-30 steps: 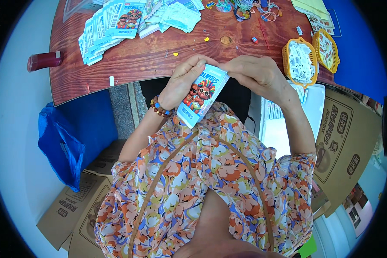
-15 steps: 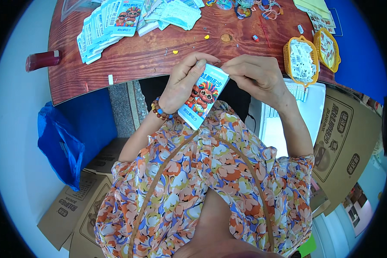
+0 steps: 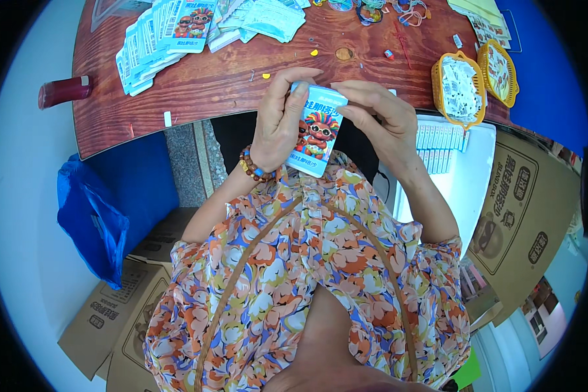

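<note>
A small light-blue carton (image 3: pixel 319 134) with colourful cartoon figures on its front is tilted slightly in front of my chest, just off the table's near edge. My left hand (image 3: pixel 279 121) grips its left side, thumb lying along the upper left of the front and fingers behind. At the carton's upper right corner, my right hand (image 3: pixel 382 121) has its bent fingers at the top edge and its thumb at the side, with the corner between them. The fingers behind the carton are hidden.
Flat light-blue cartons (image 3: pixel 153 49) lie fanned on the wooden table (image 3: pixel 196 88), by a dark red bottle (image 3: pixel 65 92). Yellow baskets (image 3: pixel 438 88) with small packets stand at right. Below them, a white bin (image 3: pixel 473 176) holds rows of cartons. Brown cardboard boxes (image 3: pixel 522 215) flank me.
The carton has turned more upright and shifted slightly up and right. My right hand has moved lower, its fingers opening from a tight pinch to around the corner; its forearm has swung left.
</note>
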Demonstrator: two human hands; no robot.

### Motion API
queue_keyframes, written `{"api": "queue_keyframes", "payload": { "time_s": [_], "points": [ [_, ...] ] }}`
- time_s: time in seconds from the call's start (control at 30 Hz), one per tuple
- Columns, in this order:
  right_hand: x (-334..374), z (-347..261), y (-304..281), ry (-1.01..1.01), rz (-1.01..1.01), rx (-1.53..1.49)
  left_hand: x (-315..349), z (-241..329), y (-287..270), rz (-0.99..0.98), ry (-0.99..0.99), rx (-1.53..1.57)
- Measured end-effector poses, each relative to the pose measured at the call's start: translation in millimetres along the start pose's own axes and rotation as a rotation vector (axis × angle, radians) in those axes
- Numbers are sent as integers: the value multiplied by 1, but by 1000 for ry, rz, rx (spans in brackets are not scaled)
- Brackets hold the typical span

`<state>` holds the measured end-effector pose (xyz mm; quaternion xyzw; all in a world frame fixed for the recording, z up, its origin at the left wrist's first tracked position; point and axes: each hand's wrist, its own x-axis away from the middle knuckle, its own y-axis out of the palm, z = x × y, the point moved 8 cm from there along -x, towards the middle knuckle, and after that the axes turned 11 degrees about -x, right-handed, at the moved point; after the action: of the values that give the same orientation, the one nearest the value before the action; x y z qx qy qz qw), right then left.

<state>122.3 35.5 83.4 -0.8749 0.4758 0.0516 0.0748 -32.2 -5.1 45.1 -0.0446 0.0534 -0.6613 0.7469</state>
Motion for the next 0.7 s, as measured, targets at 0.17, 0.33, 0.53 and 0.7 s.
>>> {"api": "queue_keyframes", "payload": {
  "time_s": [0.17,0.33,0.53,0.7],
  "points": [
    [-5,4,-9,-30,8,-16,-3,8,5,-25,62,-159],
    [-6,7,-11,-26,-50,-2,-2,10,5,31,117,-215],
    [-9,12,-8,-50,-185,-15,2,3,9,32,118,-198],
    [-6,35,-15,237,48,-513,-6,-1,5,56,83,-179]
  ]
}}
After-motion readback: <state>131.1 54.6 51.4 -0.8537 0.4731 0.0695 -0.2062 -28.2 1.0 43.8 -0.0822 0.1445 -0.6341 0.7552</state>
